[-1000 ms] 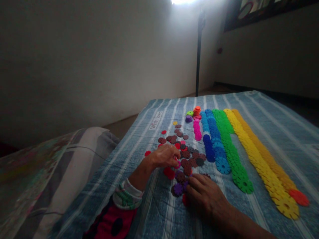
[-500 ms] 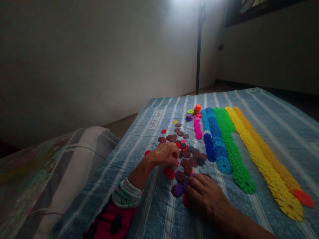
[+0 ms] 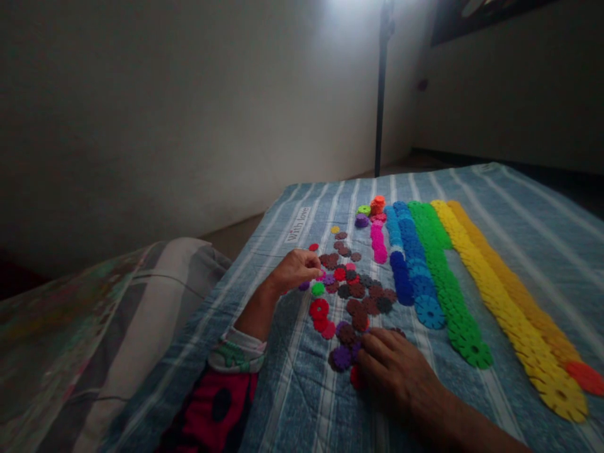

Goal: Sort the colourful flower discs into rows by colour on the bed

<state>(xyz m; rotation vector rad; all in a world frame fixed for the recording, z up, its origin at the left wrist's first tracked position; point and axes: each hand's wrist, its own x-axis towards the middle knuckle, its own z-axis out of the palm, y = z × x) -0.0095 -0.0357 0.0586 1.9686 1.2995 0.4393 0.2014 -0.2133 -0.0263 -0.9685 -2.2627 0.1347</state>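
Observation:
My left hand (image 3: 296, 268) is closed in a pinch above the left side of a scattered pile, with a small pink notched disc (image 3: 321, 275) at its fingertips. A purple disc (image 3: 329, 279) and a green disc (image 3: 318, 289) lie close by. Red discs (image 3: 319, 309) sit a little nearer to me, and brown discs (image 3: 357, 309) spread through the middle. My right hand (image 3: 396, 363) rests on the near edge of the pile, fingers lying loosely over it. Beside its fingers are a purple disc (image 3: 342, 358) and a partly covered red disc (image 3: 357, 376).
Overlapping rows of blue (image 3: 430, 311), green (image 3: 470, 348), yellow (image 3: 560, 393) and orange discs (image 3: 533, 308) run along the right. A short pink row (image 3: 379, 242) lies at the back. Everything rests on a striped blue cloth (image 3: 264, 390). A dark pole (image 3: 380, 100) stands behind.
My left hand has moved left and slightly away from me, uncovering green, purple and red discs. The right hand stays on the pile. The view has shifted slightly.

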